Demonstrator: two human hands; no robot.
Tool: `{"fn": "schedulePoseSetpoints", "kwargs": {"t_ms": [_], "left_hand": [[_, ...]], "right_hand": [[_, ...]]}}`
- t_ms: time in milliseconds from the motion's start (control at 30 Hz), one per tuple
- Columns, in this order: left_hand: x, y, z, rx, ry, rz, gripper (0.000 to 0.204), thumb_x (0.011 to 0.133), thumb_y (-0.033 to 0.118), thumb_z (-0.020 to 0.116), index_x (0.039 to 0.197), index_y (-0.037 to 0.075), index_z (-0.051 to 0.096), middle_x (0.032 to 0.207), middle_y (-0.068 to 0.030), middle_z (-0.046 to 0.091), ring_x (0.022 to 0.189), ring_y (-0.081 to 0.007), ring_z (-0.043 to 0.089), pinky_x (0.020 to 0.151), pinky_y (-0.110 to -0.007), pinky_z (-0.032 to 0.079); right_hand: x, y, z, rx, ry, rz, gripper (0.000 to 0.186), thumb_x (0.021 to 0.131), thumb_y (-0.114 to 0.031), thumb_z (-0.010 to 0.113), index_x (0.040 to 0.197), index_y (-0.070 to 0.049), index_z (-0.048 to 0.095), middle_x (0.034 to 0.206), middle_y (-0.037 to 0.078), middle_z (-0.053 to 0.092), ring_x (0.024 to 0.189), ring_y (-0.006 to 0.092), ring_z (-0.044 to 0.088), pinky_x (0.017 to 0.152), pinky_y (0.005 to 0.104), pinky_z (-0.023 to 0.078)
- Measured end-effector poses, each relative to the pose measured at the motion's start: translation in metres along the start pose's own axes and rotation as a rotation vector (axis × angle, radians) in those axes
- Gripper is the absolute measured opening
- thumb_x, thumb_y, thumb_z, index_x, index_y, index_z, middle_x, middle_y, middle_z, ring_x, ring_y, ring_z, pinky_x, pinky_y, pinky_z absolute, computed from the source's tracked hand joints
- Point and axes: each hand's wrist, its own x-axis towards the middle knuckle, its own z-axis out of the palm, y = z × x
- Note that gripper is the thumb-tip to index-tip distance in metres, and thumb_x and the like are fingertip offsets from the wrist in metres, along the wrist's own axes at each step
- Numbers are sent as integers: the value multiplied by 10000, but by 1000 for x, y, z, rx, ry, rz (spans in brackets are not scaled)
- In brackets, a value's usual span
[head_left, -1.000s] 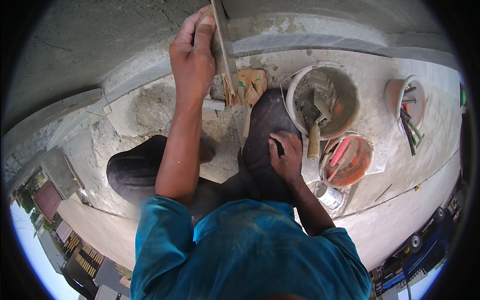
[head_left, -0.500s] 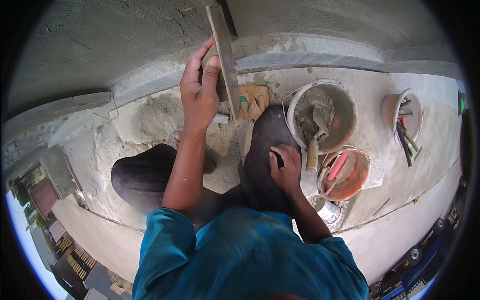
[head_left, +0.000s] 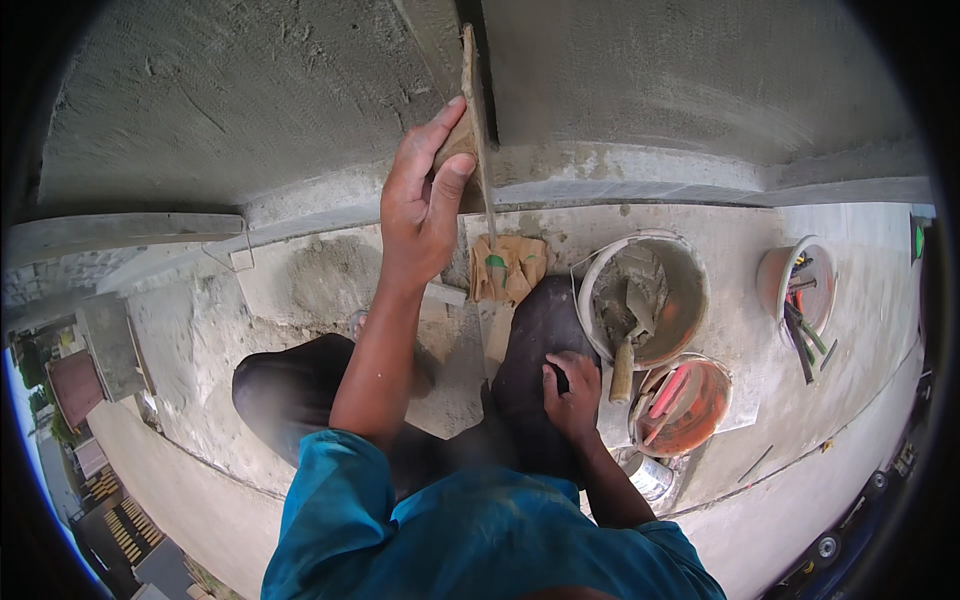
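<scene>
My left hand [head_left: 425,205] reaches up to the grey plastered wall [head_left: 235,95], fingers and thumb on the blocky back of a thin, mortar-stained board [head_left: 478,120]. The board is seen edge-on along a dark vertical gap in the wall. My right hand [head_left: 572,395] rests on my right thigh, fingers curled and apart, holding nothing. Beside that knee is a white bucket [head_left: 685,310] of wet mortar with a wooden-handled trowel [head_left: 623,372] in it. A second bucket [head_left: 705,410], stained orange inside, holds pink-handled tools beside my right hand.
Crumpled brown paper [head_left: 515,270] lies at the wall's foot. A bucket [head_left: 770,275] with hand tools stands further right, and a white can [head_left: 650,480] by my right forearm. A long plank [head_left: 120,230] is at left. A blue vehicle [head_left: 840,550] shows at lower right.
The view has tilted, so the scene sits lower in the picture. My left hand and the board have shifted slightly rightward along the wall. My right hand stays on my thigh.
</scene>
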Motion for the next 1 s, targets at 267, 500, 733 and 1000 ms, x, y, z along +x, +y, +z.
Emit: {"fn": "schedulePoseSetpoints", "kwargs": {"t_ms": [267,500,733,1000], "left_hand": [[26,9,3,-6,59,161,434,1087,209,594,1466,-3,584,1200,-108,665,1067,-172,615,959,-302,475],[28,2,7,2,30,157,438,1077,200,615,1465,-2,587,1165,-104,674,1032,-158,621,925,-295,485],[23,-6,10,7,21,143,446,1078,227,618,1466,8,591,1132,-92,674,995,-154,617,900,-295,485],[14,-18,13,25,21,117,436,1081,232,613,1454,6,602,1112,-94,678,987,-163,617,902,-307,484]], "right_hand": [[3,-4,-1,-12,3,-5,226,864,-57,761,1081,-95,714,1030,92,708,944,292,669,796,401,468],[3,-2,-1,-2,-3,0,232,858,-53,761,1082,-95,715,1025,88,710,925,289,666,789,398,466],[3,-1,0,-12,-3,5,246,852,-40,758,1087,-102,717,1032,82,713,928,281,668,789,401,467],[3,-2,1,-1,-1,9,257,847,-39,765,1090,-106,717,1033,79,714,942,283,673,788,401,468]]}}
